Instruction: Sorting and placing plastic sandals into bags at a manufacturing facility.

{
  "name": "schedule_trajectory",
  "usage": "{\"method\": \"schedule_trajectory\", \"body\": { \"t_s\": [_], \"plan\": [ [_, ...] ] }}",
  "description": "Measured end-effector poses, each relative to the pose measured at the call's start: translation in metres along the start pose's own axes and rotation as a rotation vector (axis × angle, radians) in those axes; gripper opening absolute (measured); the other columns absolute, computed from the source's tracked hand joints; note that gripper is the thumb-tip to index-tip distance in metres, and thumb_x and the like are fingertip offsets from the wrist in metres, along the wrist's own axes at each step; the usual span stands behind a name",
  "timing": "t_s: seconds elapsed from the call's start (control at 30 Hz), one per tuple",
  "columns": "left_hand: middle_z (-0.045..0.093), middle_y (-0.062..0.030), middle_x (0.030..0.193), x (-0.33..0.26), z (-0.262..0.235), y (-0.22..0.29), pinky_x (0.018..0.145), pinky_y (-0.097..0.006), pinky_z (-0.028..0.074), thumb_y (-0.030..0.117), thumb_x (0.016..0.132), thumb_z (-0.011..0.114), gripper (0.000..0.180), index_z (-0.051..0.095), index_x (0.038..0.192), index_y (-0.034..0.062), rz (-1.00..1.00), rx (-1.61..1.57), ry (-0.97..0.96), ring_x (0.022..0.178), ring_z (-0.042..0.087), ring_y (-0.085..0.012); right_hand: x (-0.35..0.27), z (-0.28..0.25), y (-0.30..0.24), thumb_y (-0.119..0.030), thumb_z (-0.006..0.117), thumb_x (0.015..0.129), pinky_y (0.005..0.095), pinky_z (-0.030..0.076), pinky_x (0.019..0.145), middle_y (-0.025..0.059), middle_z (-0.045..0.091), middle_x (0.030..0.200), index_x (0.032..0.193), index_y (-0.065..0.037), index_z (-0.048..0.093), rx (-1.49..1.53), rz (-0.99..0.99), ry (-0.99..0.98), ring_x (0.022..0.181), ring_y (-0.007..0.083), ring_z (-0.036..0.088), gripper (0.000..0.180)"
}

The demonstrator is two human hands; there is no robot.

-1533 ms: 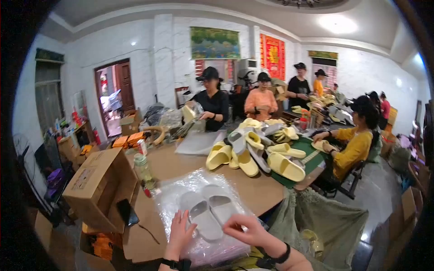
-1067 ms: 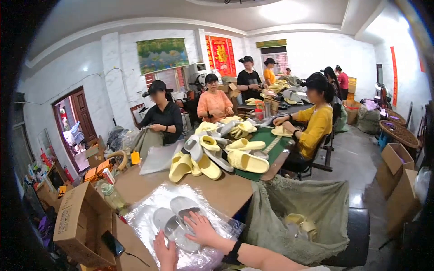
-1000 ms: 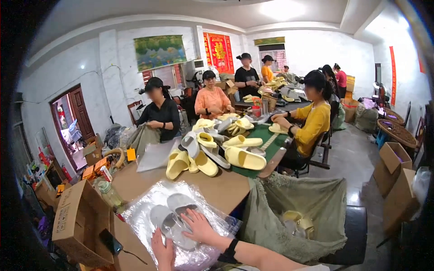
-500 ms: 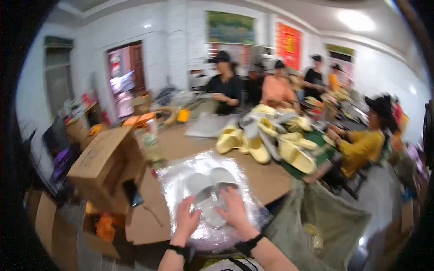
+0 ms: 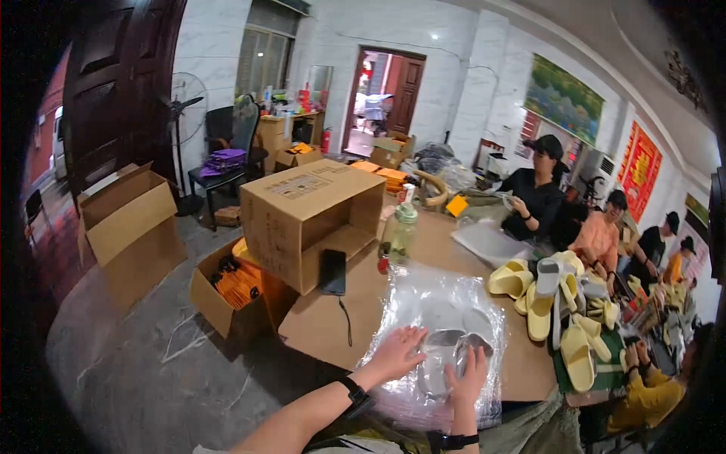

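Observation:
A pair of grey slippers [image 5: 436,380] lies on a stack of shiny clear plastic bags [image 5: 408,291] at the front of the table; whether the pair is inside the top bag I cannot tell. My left hand [image 5: 395,352] rests beside the left slipper, fingers stretched out and touching the plastic near its edge. Over the right slipper lies my right hand [image 5: 470,377], its fingers apart and reaching toward the strap. Neither hand grips anything.
Left of the bags stand an open cardboard box [image 5: 272,234], a black phone [image 5: 333,272] and a green-lidded bottle [image 5: 403,231]. Yellow and grey slippers [image 5: 539,310] pile up at the right, with co-workers seated behind. Below the table edge sits a carton of orange packets [image 5: 236,286].
My view has swung left, so the table and slippers sit further right in the picture. Both hands stay spread over the slippers and plastic.

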State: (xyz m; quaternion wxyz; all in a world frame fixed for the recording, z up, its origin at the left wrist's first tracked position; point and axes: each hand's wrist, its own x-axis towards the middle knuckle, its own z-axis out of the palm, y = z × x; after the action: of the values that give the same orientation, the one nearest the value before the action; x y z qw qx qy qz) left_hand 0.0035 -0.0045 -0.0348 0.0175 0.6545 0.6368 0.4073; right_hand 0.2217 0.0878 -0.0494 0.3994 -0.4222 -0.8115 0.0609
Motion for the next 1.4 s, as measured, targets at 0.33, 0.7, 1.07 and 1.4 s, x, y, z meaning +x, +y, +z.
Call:
{"method": "schedule_trajectory", "body": {
  "t_s": [0.33,0.7,1.07,1.4],
  "plan": [
    [0.047,-0.0173,0.147,-0.003,0.007,-0.003,0.115,-0.045,0.029,0.042,0.096,0.057,0.065,0.039,0.148,0.0085,0.007,0.001,0.004,0.137,0.041,-0.0384,-0.001,0.003,0.008,-0.036,0.076,0.074,0.0518,0.029,0.112,0.0219,0.039,0.150,0.140,-0.006,0.050,-0.010,0.003,-0.010,0.136,0.0418,0.037,0.077],
    [0.051,-0.0184,0.143,-0.001,0.007,-0.005,0.113,-0.045,0.033,0.041,0.095,0.059,0.064,0.042,0.146,0.0070,0.017,0.040,0.057,0.133,0.045,-0.0386,0.002,0.007,0.008,-0.038,0.076,0.076,0.0528,0.029,0.112,0.0218,0.039,0.150,0.140,-0.005,0.050,0.003,-0.041,0.009,0.135,0.0423,0.038,0.076],
    [0.046,-0.0247,0.145,-0.010,0.003,0.000,0.113,-0.046,0.031,0.043,0.096,0.054,0.064,0.039,0.148,0.0089,0.012,-0.027,0.006,0.135,0.041,-0.0420,-0.006,0.010,0.013,-0.033,0.079,0.071,0.0500,0.035,0.108,0.0224,0.044,0.148,0.137,-0.006,0.054,-0.024,-0.053,0.058,0.130,0.0416,0.045,0.076],
    [0.052,-0.0225,0.140,-0.004,0.002,-0.001,0.111,-0.047,0.034,0.042,0.095,0.057,0.063,0.042,0.146,0.0080,0.031,-0.004,0.053,0.132,0.045,-0.0412,-0.002,0.004,0.005,-0.039,0.077,0.073,0.0531,0.031,0.110,0.0219,0.042,0.148,0.137,-0.006,0.054,0.001,0.000,0.042,0.132,0.0413,0.043,0.075]
  ]
}}
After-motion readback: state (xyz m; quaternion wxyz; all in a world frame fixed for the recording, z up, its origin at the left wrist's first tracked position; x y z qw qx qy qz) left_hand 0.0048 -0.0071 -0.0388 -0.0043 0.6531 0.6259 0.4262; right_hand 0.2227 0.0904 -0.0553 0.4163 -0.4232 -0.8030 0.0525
